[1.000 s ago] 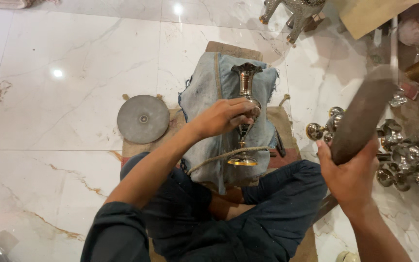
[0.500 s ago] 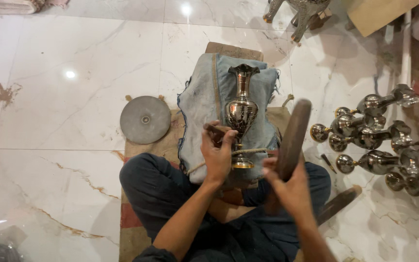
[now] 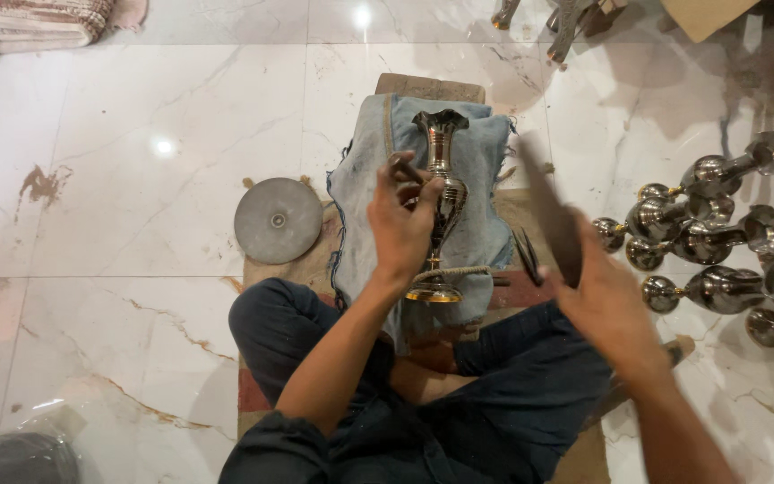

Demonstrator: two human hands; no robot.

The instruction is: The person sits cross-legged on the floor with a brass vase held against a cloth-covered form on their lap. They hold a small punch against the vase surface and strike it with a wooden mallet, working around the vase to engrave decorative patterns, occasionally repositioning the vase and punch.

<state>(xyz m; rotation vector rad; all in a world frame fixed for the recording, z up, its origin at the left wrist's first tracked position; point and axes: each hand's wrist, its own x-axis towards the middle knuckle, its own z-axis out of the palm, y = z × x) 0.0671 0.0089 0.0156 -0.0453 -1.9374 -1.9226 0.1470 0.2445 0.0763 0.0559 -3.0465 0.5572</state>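
Your left hand point(image 3: 402, 224) grips the metal vase point(image 3: 441, 193) lying on blue cloth point(image 3: 485, 170); at three o'clock, your right hand point(image 3: 606, 305) clasps a dark flat tool point(image 3: 550, 211).

No packages, labels, signs or screens in view anywhere around the fingers; nothing printed or lit shows on the floor or the things lying on it.

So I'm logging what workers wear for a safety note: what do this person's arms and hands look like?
Both hands are bare: no gloves, rings or wristwatch show on the left hand or the right hand. Both forearms are uncovered. A dark sleeve is pushed up near the left elbow; the right arm shows no sleeve in frame.
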